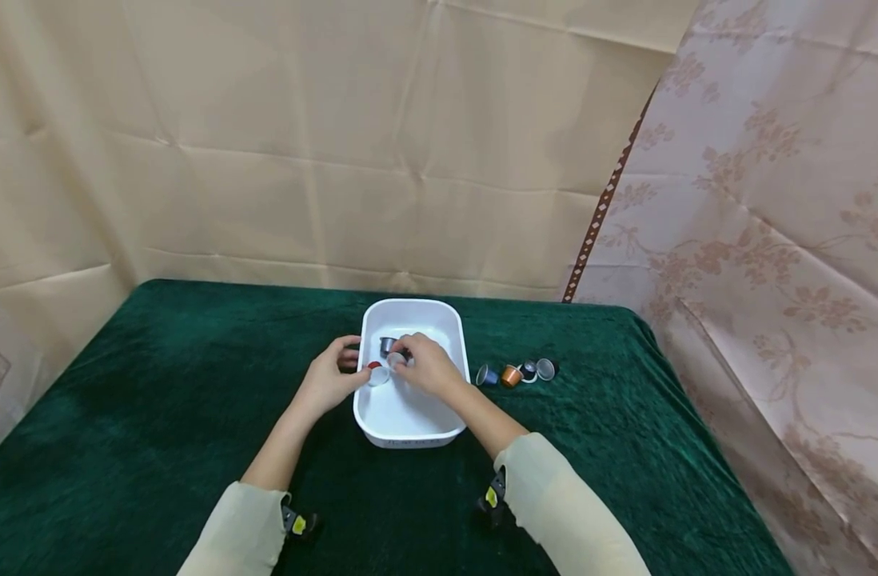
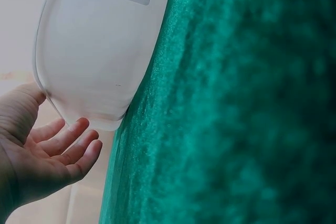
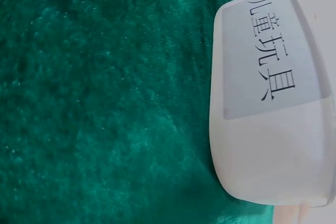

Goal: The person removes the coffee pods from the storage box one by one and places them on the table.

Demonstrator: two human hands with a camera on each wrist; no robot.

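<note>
A white plastic bin point(image 1: 410, 412) stands on the table, with several coffee capsules inside. My left hand point(image 1: 329, 378) holds its left side, the thumb over the rim and the fingers along the outer wall; in the left wrist view, the fingers point(image 2: 79, 153) lie loosely bent by the bin's corner. Reaching over the right rim, my right hand point(image 1: 428, 366) pinches a pale-lidded coffee capsule point(image 1: 395, 360) inside the bin. Behind it sits a dark grey capsule point(image 1: 386, 346). A capsule with a whitish lid point(image 1: 378, 376) and a bit of red lies by the left thumb.
Right of the bin, a blue capsule point(image 1: 486, 375), a copper-coloured capsule point(image 1: 511, 376), a dark capsule point(image 1: 528, 369) and a pale-lidded capsule point(image 1: 545, 369) lie in a row. Green velvet cloth point(image 1: 194, 400) covers the table. The bin's front bears a printed label point(image 3: 273, 56).
</note>
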